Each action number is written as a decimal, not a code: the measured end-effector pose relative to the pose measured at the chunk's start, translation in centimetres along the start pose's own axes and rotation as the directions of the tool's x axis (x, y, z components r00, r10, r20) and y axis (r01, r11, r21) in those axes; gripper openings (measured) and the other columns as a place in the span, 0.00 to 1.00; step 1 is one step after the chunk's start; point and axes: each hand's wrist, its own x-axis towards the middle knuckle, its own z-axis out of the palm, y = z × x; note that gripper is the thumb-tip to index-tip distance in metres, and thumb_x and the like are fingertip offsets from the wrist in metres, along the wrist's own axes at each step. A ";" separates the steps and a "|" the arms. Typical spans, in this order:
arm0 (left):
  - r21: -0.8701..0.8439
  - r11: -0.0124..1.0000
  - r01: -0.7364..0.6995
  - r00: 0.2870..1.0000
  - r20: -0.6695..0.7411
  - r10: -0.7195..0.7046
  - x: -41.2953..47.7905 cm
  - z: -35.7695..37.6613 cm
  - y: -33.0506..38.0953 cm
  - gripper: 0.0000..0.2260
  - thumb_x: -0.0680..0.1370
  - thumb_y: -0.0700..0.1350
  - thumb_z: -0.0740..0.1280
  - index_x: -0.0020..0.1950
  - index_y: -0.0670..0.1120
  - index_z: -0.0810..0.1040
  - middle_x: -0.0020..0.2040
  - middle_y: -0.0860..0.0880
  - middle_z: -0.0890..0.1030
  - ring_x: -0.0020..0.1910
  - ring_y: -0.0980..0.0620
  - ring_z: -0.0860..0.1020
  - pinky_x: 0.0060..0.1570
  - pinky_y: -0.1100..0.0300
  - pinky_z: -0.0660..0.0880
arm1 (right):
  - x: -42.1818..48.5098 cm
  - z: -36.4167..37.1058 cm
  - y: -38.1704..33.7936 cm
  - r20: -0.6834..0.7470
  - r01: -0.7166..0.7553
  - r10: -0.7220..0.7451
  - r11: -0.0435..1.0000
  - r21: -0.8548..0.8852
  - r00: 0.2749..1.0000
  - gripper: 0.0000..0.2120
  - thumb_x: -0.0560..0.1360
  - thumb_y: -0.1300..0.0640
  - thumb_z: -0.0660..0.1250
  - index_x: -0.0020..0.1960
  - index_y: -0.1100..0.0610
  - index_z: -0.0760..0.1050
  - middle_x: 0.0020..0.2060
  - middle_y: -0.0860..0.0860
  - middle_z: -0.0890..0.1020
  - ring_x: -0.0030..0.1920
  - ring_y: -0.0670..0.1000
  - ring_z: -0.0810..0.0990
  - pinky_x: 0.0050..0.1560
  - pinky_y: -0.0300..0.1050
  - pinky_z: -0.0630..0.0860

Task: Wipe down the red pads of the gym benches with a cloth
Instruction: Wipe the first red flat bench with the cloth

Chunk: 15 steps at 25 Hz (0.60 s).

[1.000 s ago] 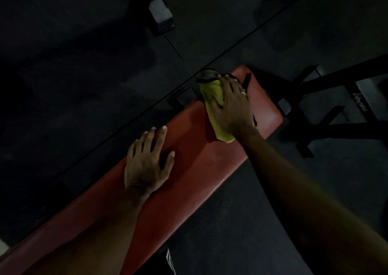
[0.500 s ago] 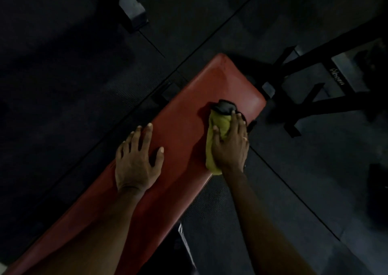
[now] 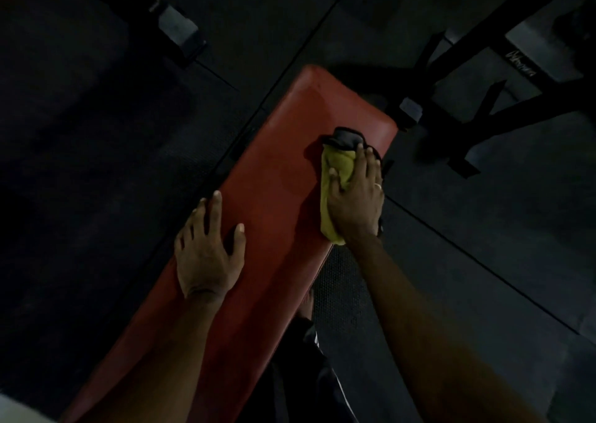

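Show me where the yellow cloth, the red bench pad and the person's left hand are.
yellow cloth (image 3: 340, 163), head view, on its uncovered yellow part.
red pad (image 3: 290, 164), head view, on bare upholstery near the far end.
left hand (image 3: 206, 255), head view, on the back of the hand.

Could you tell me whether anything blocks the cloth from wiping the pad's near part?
Only the left hand, resting flat on the red pad, nearer than the cloth under the right hand.

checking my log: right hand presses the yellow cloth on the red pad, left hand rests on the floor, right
No: the head view shows the left hand resting on the pad, not the floor. The right hand does press the cloth on it.
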 end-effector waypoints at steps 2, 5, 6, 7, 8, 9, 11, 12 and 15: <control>0.006 1.000 -0.006 1.000 0.004 0.006 0.0 -0.1 0.2 0.31 0.81 0.61 0.52 0.82 0.52 0.54 0.76 0.42 0.66 0.73 0.41 0.67 0.68 0.41 0.66 | -2.2 0.7 -0.1 0.047 0.059 -0.056 0.996 -0.064 0.997 0.35 0.82 0.39 0.54 0.83 0.52 0.46 0.82 0.52 0.51 0.81 0.54 0.49 0.79 0.59 0.51; -0.001 1.000 -0.008 0.999 0.034 0.008 -0.1 -0.5 0.4 0.30 0.82 0.62 0.50 0.82 0.53 0.52 0.78 0.44 0.63 0.76 0.43 0.64 0.70 0.41 0.64 | -1.8 -0.5 2.2 0.186 0.276 -0.246 0.948 -0.156 0.951 0.34 0.83 0.37 0.50 0.83 0.50 0.46 0.82 0.49 0.49 0.81 0.53 0.46 0.80 0.57 0.49; -0.018 1.000 -0.001 0.999 0.052 0.002 -0.2 -0.6 0.3 0.30 0.81 0.63 0.50 0.82 0.53 0.52 0.79 0.44 0.62 0.77 0.43 0.62 0.71 0.41 0.62 | -0.3 -0.9 2.7 0.171 0.274 -0.247 0.949 -0.155 0.954 0.34 0.83 0.37 0.50 0.83 0.49 0.47 0.82 0.49 0.49 0.82 0.53 0.47 0.80 0.57 0.50; -0.025 1.000 0.003 0.998 0.062 -0.002 -0.1 -0.6 0.3 0.30 0.81 0.63 0.50 0.82 0.54 0.53 0.79 0.45 0.62 0.77 0.44 0.61 0.73 0.41 0.60 | 1.4 -1.5 2.7 0.146 0.230 -0.210 0.964 -0.133 0.967 0.34 0.82 0.37 0.51 0.83 0.50 0.47 0.82 0.49 0.50 0.82 0.53 0.47 0.80 0.57 0.50; -0.029 0.999 0.017 0.998 0.056 -0.015 -0.1 -0.6 0.5 0.30 0.81 0.63 0.50 0.82 0.54 0.54 0.79 0.45 0.61 0.78 0.45 0.60 0.74 0.41 0.56 | 2.9 -1.7 2.5 0.127 0.170 -0.156 0.980 -0.102 0.980 0.34 0.82 0.38 0.52 0.83 0.50 0.48 0.82 0.50 0.50 0.81 0.53 0.47 0.80 0.57 0.50; -0.035 0.999 0.042 0.998 0.043 -0.040 -0.1 -0.6 0.9 0.29 0.81 0.62 0.49 0.81 0.53 0.55 0.80 0.46 0.61 0.79 0.46 0.58 0.74 0.41 0.53 | 3.9 -1.7 2.1 0.110 0.115 -0.108 0.991 -0.068 0.988 0.34 0.82 0.38 0.52 0.83 0.51 0.48 0.82 0.51 0.51 0.81 0.53 0.47 0.80 0.58 0.50; -0.064 0.994 0.087 0.996 0.016 -0.087 0.4 -0.7 2.3 0.29 0.82 0.60 0.48 0.81 0.50 0.57 0.80 0.47 0.59 0.80 0.50 0.55 0.76 0.42 0.48 | 3.7 -1.3 0.9 0.066 0.074 -0.072 0.997 -0.030 0.995 0.34 0.82 0.39 0.52 0.82 0.52 0.50 0.82 0.51 0.52 0.81 0.54 0.48 0.79 0.58 0.51; -0.093 0.991 0.096 0.995 0.012 -0.095 1.1 -0.6 3.4 0.30 0.82 0.60 0.47 0.81 0.48 0.57 0.81 0.48 0.59 0.80 0.51 0.54 0.76 0.43 0.47 | 2.9 -1.1 0.9 0.060 0.112 -0.110 0.993 -0.040 0.992 0.33 0.82 0.38 0.50 0.82 0.52 0.50 0.82 0.52 0.53 0.81 0.55 0.49 0.79 0.58 0.52; -0.154 0.986 0.071 0.997 -0.013 -0.074 6.0 0.1 7.5 0.28 0.83 0.57 0.49 0.81 0.47 0.57 0.80 0.47 0.60 0.80 0.51 0.55 0.76 0.44 0.47 | 1.8 -1.9 3.5 0.149 0.287 -0.271 0.954 -0.092 0.951 0.36 0.79 0.34 0.44 0.82 0.51 0.52 0.81 0.51 0.54 0.81 0.55 0.51 0.78 0.59 0.55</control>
